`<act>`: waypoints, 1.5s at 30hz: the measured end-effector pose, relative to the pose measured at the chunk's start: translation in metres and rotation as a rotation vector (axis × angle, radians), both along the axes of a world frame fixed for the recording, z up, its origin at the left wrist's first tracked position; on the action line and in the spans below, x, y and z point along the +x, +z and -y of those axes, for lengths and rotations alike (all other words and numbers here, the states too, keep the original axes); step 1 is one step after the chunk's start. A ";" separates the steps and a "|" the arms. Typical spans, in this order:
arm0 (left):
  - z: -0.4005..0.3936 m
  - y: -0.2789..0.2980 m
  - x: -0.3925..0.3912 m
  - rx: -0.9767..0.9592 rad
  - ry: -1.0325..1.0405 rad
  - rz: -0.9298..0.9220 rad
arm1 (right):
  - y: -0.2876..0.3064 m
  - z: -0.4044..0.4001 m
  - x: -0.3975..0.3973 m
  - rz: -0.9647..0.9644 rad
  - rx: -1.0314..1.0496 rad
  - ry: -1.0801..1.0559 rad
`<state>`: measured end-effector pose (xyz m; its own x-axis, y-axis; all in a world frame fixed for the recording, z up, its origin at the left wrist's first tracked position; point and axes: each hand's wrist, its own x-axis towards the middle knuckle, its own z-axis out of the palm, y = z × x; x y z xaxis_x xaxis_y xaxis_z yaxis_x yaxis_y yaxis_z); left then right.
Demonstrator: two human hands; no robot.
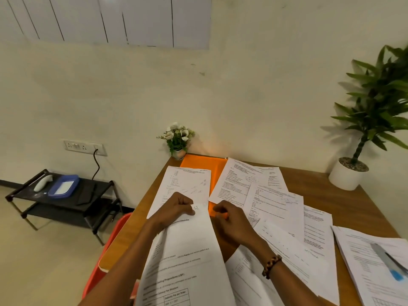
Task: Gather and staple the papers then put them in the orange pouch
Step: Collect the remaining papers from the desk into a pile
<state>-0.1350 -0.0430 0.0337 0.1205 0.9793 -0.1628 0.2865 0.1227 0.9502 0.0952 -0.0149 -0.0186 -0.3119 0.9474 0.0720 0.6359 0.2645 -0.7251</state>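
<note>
Several printed white sheets lie scattered over the wooden table (364, 202). My left hand (176, 209) pinches the far top corner of a printed sheet (187, 257) that runs from my body toward the middle. My right hand (231, 219) hovers beside it with fingers curled and nothing visibly in them. The orange pouch (203, 163) lies flat at the far edge, mostly covered by a sheet (187, 184) on its left and overlapping sheets (242, 180) on its right. A stapler (388, 261) with a blue tip rests on a paper stack (362, 261) at the right.
A small pot of white flowers (177, 140) stands at the table's far edge by the wall. A large potted plant (353, 168) occupies the far right corner. An orange chair (106, 246) is at the left edge, and a low black rack (61, 195) stands on the floor.
</note>
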 end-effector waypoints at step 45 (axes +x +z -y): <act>-0.085 -0.050 -0.018 0.108 -0.250 -0.289 | -0.023 -0.076 -0.020 0.183 0.052 0.275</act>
<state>-0.1533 0.0416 -0.0160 0.3213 0.9390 -0.1229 0.5527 -0.0806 0.8295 0.0757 0.0612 -0.0416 -0.5676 0.8224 0.0370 0.6541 0.4779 -0.5863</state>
